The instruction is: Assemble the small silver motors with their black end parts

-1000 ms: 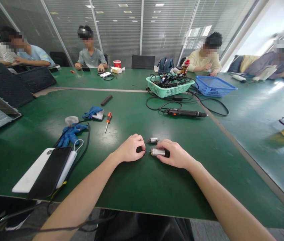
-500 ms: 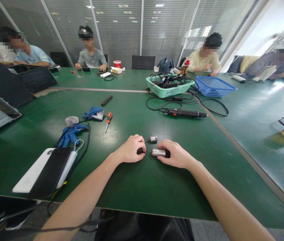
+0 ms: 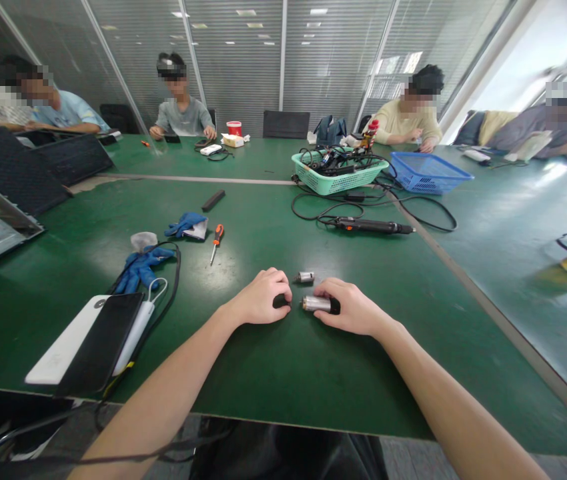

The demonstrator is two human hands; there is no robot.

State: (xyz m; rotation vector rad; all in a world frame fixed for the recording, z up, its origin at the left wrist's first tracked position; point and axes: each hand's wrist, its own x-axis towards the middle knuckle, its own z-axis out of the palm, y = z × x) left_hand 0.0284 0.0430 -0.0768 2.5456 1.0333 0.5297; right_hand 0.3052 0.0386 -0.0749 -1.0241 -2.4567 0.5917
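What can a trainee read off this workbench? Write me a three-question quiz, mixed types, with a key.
1. Which hand grips the larger silver cylinder? A) left, B) right, C) neither.
2. True or false: the smaller silver cylinder lies on the table, apart from the larger one.
3. Fill in the colour: the basket with the tangled black cables in it is ____.

Key:
1. B, the right hand.
2. True.
3. Light green.
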